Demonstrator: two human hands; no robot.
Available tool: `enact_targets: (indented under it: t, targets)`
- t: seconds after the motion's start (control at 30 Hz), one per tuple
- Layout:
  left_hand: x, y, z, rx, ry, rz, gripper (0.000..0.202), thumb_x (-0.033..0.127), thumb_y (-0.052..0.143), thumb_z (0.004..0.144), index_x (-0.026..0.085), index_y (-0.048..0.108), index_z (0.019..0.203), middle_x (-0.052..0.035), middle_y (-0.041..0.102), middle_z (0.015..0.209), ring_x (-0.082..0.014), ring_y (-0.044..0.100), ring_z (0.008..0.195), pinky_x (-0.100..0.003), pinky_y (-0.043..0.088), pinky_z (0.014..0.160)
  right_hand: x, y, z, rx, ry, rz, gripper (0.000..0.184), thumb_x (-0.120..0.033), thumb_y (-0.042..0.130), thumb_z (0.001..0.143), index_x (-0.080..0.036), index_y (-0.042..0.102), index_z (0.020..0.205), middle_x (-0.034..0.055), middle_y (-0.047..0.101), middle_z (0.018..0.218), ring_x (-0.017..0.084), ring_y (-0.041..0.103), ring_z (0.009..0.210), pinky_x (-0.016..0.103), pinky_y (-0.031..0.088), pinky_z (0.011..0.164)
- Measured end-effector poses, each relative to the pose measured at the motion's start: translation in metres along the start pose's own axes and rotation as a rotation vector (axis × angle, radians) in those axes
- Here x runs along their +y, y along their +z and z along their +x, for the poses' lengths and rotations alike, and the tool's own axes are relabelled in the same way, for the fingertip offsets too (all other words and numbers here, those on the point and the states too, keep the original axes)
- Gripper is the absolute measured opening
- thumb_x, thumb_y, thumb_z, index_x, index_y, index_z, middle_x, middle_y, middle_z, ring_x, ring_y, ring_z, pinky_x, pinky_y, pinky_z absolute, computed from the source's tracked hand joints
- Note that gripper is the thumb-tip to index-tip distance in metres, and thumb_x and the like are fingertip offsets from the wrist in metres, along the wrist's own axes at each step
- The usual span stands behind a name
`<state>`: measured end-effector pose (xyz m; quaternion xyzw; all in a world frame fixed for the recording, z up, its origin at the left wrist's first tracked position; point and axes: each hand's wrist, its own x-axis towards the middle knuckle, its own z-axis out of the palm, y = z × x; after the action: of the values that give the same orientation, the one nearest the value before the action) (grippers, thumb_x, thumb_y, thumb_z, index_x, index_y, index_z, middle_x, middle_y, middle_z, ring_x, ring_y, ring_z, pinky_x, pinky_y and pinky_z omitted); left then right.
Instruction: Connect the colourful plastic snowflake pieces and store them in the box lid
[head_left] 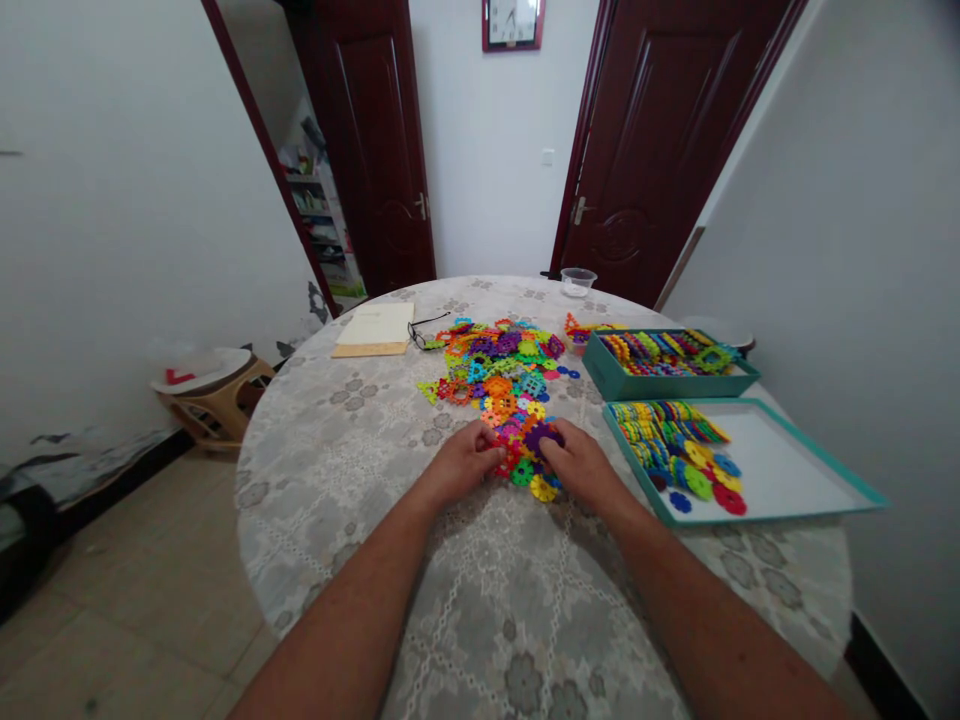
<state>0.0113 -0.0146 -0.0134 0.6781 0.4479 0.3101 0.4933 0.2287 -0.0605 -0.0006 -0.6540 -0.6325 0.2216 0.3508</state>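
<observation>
Colourful plastic gear pieces (499, 385) lie heaped down the middle of the round table. At the near end of the heap, my right hand (576, 458) grips a purple gear piece (538, 437) between thumb and fingers. My left hand (471, 457) is closed at the left side of the same spot, its fingertips against a red gear piece (506, 460). Just below and between the hands are a green gear piece (523, 472) and a yellow gear piece (544, 489). Whether the purple and red pieces are joined I cannot tell.
A teal box (667, 385) packed with rows of gear pieces stands at the right. Before it lies its lid (795, 460), holding more sorted pieces. A notebook (377, 325), eyeglasses (421, 337) and a clear plastic bowl (577, 283) sit toward the far side. A stool (214, 395) stands left.
</observation>
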Motion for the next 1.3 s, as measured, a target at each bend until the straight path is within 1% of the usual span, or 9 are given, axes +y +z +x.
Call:
enact_targets:
  t: [0.07,0.27,0.5,0.73,0.83,0.93,1.0,1.13,1.3]
  targets:
    - [0.002,0.003,0.0,-0.042,-0.041,-0.05,0.027,0.045,0.07,0.088,0.022,0.055,0.088,0.0039,0.063,0.063,-0.011,0.048,0.046,-0.024,0.031,0.049,0.002,0.0,0.001,-0.014,0.012,0.01,0.011,-0.029,0.05,0.089,-0.023,0.057,0.083,0.0002,0.066,0.078,0.019,0.058,0.072,0.028,0.036,0.064]
    - [0.003,0.003,0.0,-0.038,-0.09,-0.076,0.029,0.046,0.071,0.086,0.021,0.056,0.088,0.0034,0.064,0.064,-0.0093,0.047,0.044,-0.022,0.031,0.044,0.003,0.0,0.005,-0.044,0.079,0.102,0.011,-0.03,0.051,0.088,-0.023,0.057,0.083,-0.0004,0.067,0.078,0.017,0.061,0.071,0.027,0.04,0.062]
    - [0.0,0.001,0.005,-0.01,-0.096,-0.245,0.031,0.042,0.077,0.081,0.021,0.055,0.086,0.0047,0.059,0.067,-0.0078,0.046,0.048,-0.019,0.034,0.041,0.002,0.001,0.008,-0.094,0.245,0.479,0.017,-0.038,0.058,0.083,-0.023,0.063,0.088,-0.0022,0.063,0.063,0.016,0.058,0.057,0.025,0.04,0.051]
    - [0.004,0.003,0.003,0.013,-0.04,-0.388,0.031,0.037,0.079,0.078,0.02,0.057,0.091,0.0018,0.064,0.078,-0.0105,0.058,0.06,-0.018,0.046,0.046,0.001,0.007,0.009,-0.05,0.254,0.884,0.03,-0.042,0.069,0.078,-0.023,0.071,0.101,0.0034,0.075,0.103,0.022,0.069,0.091,0.028,0.057,0.067]
    - [0.006,0.005,0.002,-0.045,-0.016,-0.406,0.034,0.039,0.082,0.078,0.019,0.059,0.093,0.0013,0.066,0.08,-0.0107,0.06,0.061,-0.02,0.051,0.049,-0.001,0.011,0.006,-0.06,0.209,0.848,0.031,-0.042,0.07,0.079,-0.023,0.072,0.103,0.0039,0.076,0.103,0.024,0.07,0.092,0.033,0.06,0.073]
    - [0.008,0.005,0.001,-0.053,-0.017,-0.441,0.039,0.042,0.085,0.077,0.019,0.059,0.094,0.001,0.068,0.077,-0.0119,0.063,0.061,-0.021,0.053,0.05,0.002,0.016,0.006,0.002,0.16,0.696,0.029,-0.043,0.07,0.082,-0.022,0.073,0.101,0.0036,0.076,0.096,0.023,0.07,0.086,0.032,0.059,0.073]
    - [0.009,0.004,0.002,0.003,-0.035,-0.45,0.042,0.043,0.085,0.077,0.019,0.059,0.1,-0.0006,0.07,0.077,-0.0142,0.067,0.062,-0.021,0.052,0.048,0.005,0.017,0.007,0.06,0.174,0.688,0.03,-0.045,0.07,0.083,-0.021,0.073,0.101,0.0039,0.076,0.096,0.024,0.07,0.086,0.032,0.059,0.071]
    - [0.007,0.002,0.005,0.115,-0.061,-0.417,0.045,0.039,0.082,0.081,0.019,0.059,0.114,-0.0043,0.076,0.084,-0.0163,0.072,0.063,-0.02,0.051,0.045,0.003,0.015,0.009,0.143,0.24,0.855,0.033,-0.044,0.073,0.08,-0.022,0.071,0.105,0.0043,0.075,0.105,0.024,0.071,0.09,0.032,0.061,0.067]
    - [0.005,0.004,0.005,0.097,-0.055,-0.372,0.04,0.034,0.076,0.086,0.018,0.06,0.119,-0.0044,0.074,0.083,-0.017,0.073,0.063,-0.021,0.054,0.046,-0.009,0.01,0.007,0.19,0.236,1.087,0.032,-0.041,0.08,0.075,-0.023,0.069,0.1,0.0014,0.073,0.098,0.022,0.07,0.088,0.033,0.063,0.067]
